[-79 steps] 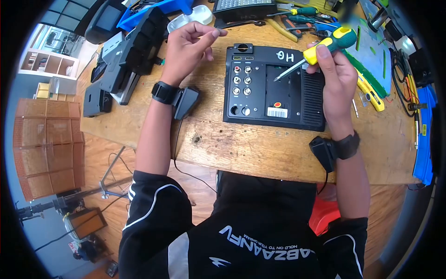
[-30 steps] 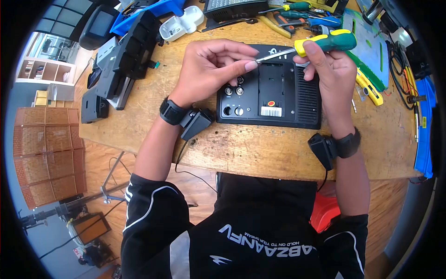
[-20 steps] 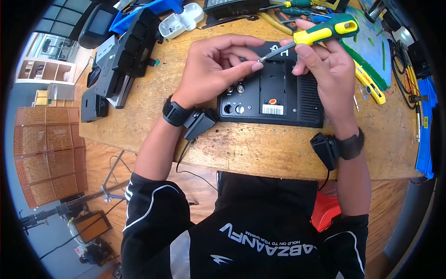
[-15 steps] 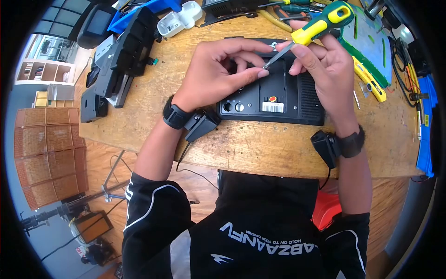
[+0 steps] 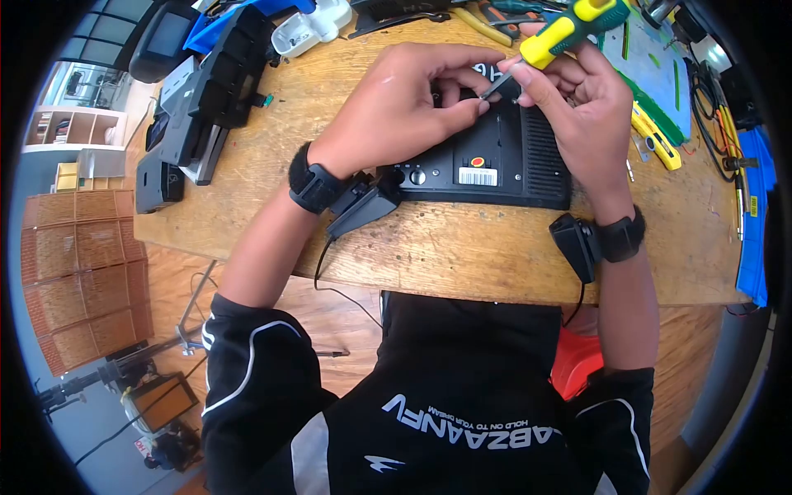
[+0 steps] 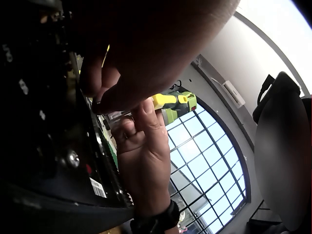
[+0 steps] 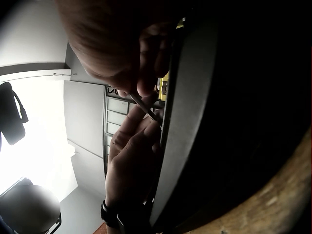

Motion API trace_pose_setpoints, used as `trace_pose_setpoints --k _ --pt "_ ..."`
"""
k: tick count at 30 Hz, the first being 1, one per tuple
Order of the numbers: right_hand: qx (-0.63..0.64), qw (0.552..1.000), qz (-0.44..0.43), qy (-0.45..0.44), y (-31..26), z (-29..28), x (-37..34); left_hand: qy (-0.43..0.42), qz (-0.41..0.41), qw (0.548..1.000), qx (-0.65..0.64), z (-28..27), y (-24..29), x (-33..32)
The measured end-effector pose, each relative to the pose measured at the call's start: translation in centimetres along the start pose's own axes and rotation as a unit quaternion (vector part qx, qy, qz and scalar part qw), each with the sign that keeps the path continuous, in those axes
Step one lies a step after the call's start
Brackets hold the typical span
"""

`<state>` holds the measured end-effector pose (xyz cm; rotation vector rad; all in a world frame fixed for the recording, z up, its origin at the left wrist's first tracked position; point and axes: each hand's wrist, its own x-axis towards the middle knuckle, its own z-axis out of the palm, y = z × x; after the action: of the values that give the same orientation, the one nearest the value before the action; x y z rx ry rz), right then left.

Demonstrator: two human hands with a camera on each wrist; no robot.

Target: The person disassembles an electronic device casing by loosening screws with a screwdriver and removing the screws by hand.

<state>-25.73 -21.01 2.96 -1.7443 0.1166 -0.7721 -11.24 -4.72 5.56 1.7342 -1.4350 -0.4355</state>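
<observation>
My right hand [image 5: 590, 124] grips a yellow-and-green screwdriver [image 5: 551, 43], its handle raised and its shaft slanting down to the left. The thumb and fingers of my left hand [image 5: 404, 103] meet around the shaft's tip, above a black device [image 5: 536, 177] lying on the table with its connectors and vents upward. In the right wrist view the shaft [image 7: 145, 106] reaches the fingertips of the left hand [image 7: 131, 161]. Whether a small screw sits between them cannot be told. The left wrist view shows the yellow handle [image 6: 165, 101] above the right hand [image 6: 146, 156].
Black equipment [image 5: 219, 82] stands at the table's left, near a white tray [image 5: 309, 29] at the back. Pliers and other tools lie at the back. On the right are a green-edged board [image 5: 648, 78], a yellow cutter [image 5: 656, 136] and a blue bin [image 5: 755, 214].
My left hand has come in from the left to the screwdriver's tip, then both shifted slightly right and away from me. The screwdriver's handle has tilted upward.
</observation>
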Motion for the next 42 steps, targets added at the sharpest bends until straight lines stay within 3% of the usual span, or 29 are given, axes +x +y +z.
trace_pose_setpoints --k 5,11,14,18,21,23,27,30,32,36,42 --pt "-0.027 0.999 -0.031 0.026 0.3 -0.6 0.3 -0.026 -0.004 0.999 0.029 0.8 0.9 0.8" --pt "-0.120 0.988 -0.094 0.020 0.4 -1.4 0.5 -0.032 0.007 0.997 -0.065 1.9 -0.2 0.9" --pt "-0.166 0.985 -0.052 0.013 -2.5 -0.8 0.1 -0.039 0.018 0.998 -0.041 1.9 -0.2 0.7" --pt "-0.166 0.982 -0.084 0.016 0.1 -1.1 0.1 -0.007 0.036 0.998 -0.044 2.0 -0.7 0.9" --pt "-0.177 0.979 -0.098 0.014 0.0 -0.9 0.2 -0.002 -0.010 0.998 0.055 1.6 0.2 0.8" --pt "-0.111 0.984 -0.070 0.117 -0.6 0.2 0.5 0.031 0.076 0.992 0.095 1.7 -0.1 0.7" --pt "-0.052 0.993 0.015 0.102 -2.6 -0.6 0.9 0.015 0.073 0.991 0.114 0.8 0.0 0.4" --pt "-0.015 0.993 0.018 0.116 -2.7 -0.2 1.0 -0.008 0.069 0.993 0.093 1.1 0.2 0.3" --pt "-0.013 0.994 0.001 0.111 -2.4 -0.5 1.0 -0.001 0.153 0.986 0.066 1.8 -0.2 0.4" --pt "-0.018 0.991 -0.042 0.126 -0.2 -0.8 1.1 -0.022 0.164 0.980 0.107 1.7 0.1 0.7" --pt "0.006 0.991 -0.039 0.131 -0.2 -0.6 1.0 -0.027 0.147 0.981 0.126 2.1 0.9 0.6"
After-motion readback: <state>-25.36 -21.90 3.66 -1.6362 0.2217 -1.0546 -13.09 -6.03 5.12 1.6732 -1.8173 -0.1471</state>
